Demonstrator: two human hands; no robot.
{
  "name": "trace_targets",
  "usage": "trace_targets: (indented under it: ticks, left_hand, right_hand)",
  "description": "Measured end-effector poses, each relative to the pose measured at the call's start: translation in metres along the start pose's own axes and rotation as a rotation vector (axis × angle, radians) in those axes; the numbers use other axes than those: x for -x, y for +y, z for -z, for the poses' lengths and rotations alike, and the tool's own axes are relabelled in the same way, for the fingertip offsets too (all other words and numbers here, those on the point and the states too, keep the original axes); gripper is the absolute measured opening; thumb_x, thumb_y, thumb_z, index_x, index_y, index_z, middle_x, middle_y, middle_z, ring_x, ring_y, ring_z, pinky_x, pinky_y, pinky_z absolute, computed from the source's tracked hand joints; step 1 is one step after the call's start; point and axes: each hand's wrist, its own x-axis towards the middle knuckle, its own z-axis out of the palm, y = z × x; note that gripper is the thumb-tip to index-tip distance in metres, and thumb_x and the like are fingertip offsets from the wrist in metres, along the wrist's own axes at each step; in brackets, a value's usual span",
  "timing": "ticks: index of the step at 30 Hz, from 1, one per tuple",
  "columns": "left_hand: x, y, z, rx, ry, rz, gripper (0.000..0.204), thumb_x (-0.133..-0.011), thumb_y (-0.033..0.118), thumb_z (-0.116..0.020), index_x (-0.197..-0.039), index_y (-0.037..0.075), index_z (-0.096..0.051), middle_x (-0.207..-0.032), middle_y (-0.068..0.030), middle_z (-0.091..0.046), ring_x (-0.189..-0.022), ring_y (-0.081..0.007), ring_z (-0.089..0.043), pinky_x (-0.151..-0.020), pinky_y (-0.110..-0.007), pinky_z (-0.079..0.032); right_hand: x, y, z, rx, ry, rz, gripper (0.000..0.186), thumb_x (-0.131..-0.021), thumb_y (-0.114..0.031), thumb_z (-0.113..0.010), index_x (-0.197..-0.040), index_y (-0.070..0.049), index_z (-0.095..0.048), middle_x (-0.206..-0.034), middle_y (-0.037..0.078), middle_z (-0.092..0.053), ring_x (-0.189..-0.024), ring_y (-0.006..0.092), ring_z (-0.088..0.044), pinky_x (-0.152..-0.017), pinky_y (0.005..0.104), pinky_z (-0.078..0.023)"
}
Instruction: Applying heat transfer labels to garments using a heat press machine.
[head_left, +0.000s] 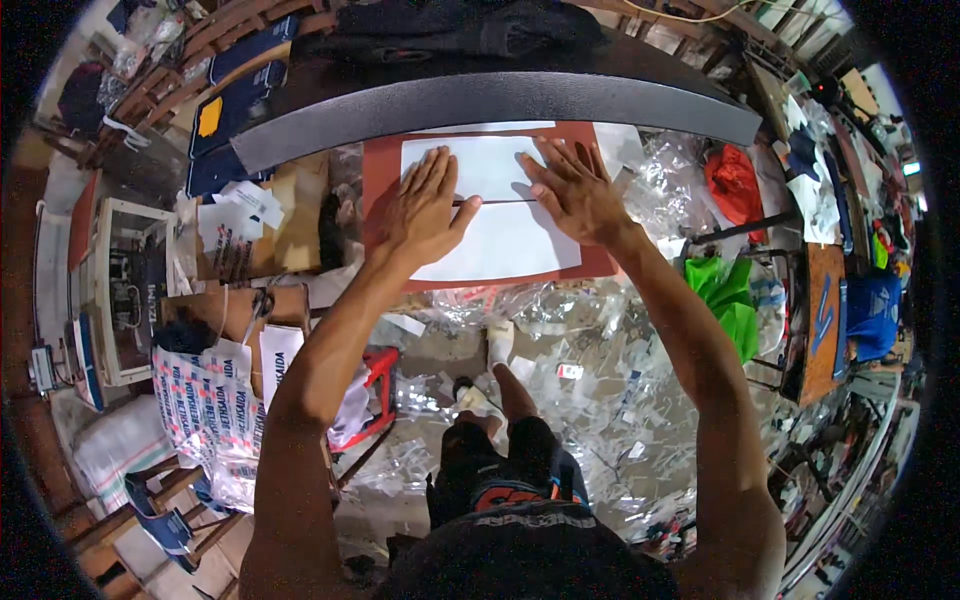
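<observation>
Two white sheets lie one beyond the other on a reddish-brown board [598, 264], with a thin dark gap between them. My left hand [428, 208] rests flat at the left side, its fingers stretched onto the far white sheet [490, 160] and its thumb pointing right near the gap. On the right, my right hand [582, 197] presses down with spread fingers, its palm over the right edges of the sheets. Nothing is held in either hand. The near white sheet [500, 240] shows mostly uncovered between my wrists. A strip of white shows beyond the far sheet.
A long dark beam [500, 100] crosses just beyond the board. Clear plastic and paper scraps [600, 400] litter the floor. Left are cardboard [300, 215], scissors [262, 305] and printed white bags [210, 410]; right are a red bag [733, 185], green plastic [725, 300] and a wooden table [822, 330].
</observation>
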Motion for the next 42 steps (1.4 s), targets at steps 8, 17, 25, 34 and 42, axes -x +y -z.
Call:
trace_targets:
  ticks: [8, 17, 25, 34, 42]
  left_hand:
    - [-0.006, 0.004, -0.007, 0.072, 0.050, 0.049, 0.076, -0.106, 0.049, -0.043, -0.156, -0.007, -0.033, -0.166, -0.0242, -0.027, -0.156, -0.0343, -0.023, -0.127, -0.048, -0.018]
    - [-0.001, 0.005, -0.011, 0.163, 0.276, 0.077, 0.050, -0.098, 0.031, -0.061, -0.140, 0.006, -0.057, -0.143, -0.0142, -0.053, -0.134, -0.0382, -0.048, -0.115, -0.052, -0.036]
    - [0.005, 0.012, 0.002, 0.160, 0.145, 0.086, 0.058, -0.098, 0.025, -0.059, -0.150, 0.003, -0.046, -0.158, -0.0222, -0.040, -0.144, -0.0431, -0.038, -0.120, -0.056, -0.031]
    - [0.089, 0.059, -0.018, 0.200, 0.133, -0.027, 0.073, -0.100, 0.036, -0.055, -0.154, -0.008, -0.035, -0.166, -0.0264, -0.025, -0.156, -0.0411, -0.021, -0.127, -0.053, -0.016]
    - [0.079, 0.065, -0.017, 0.138, 0.062, 0.029, 0.075, -0.107, 0.045, -0.040, -0.161, -0.004, -0.022, -0.171, -0.0218, -0.013, -0.159, -0.0371, -0.012, -0.129, -0.051, -0.011]
  right_hand:
    - [-0.016, 0.011, 0.002, -0.007, -0.028, 0.000, 0.053, -0.112, -0.047, -0.029, -0.159, -0.027, -0.041, -0.168, 0.010, -0.031, -0.155, 0.0336, -0.027, -0.126, 0.0580, -0.014]
    - [-0.013, 0.022, -0.005, -0.075, 0.125, -0.078, 0.040, -0.089, -0.026, -0.070, -0.128, -0.017, -0.068, -0.127, 0.015, -0.065, -0.121, 0.0367, -0.057, -0.108, 0.0540, -0.040]
    - [-0.013, 0.026, -0.007, -0.082, 0.304, -0.064, 0.033, -0.086, -0.024, -0.073, -0.118, -0.016, -0.070, -0.124, 0.013, -0.066, -0.114, 0.0383, -0.061, -0.101, 0.0537, -0.045]
    - [0.054, -0.027, 0.024, -0.280, 0.151, -0.296, 0.035, -0.088, -0.030, -0.075, -0.121, -0.019, -0.070, -0.125, 0.003, -0.063, -0.118, 0.0301, -0.055, -0.096, 0.0512, -0.041]
    - [0.058, -0.054, 0.039, -0.259, 0.108, -0.311, 0.054, -0.094, -0.030, -0.067, -0.143, -0.012, -0.054, -0.147, 0.011, -0.052, -0.137, 0.0323, -0.048, -0.114, 0.0577, -0.031]
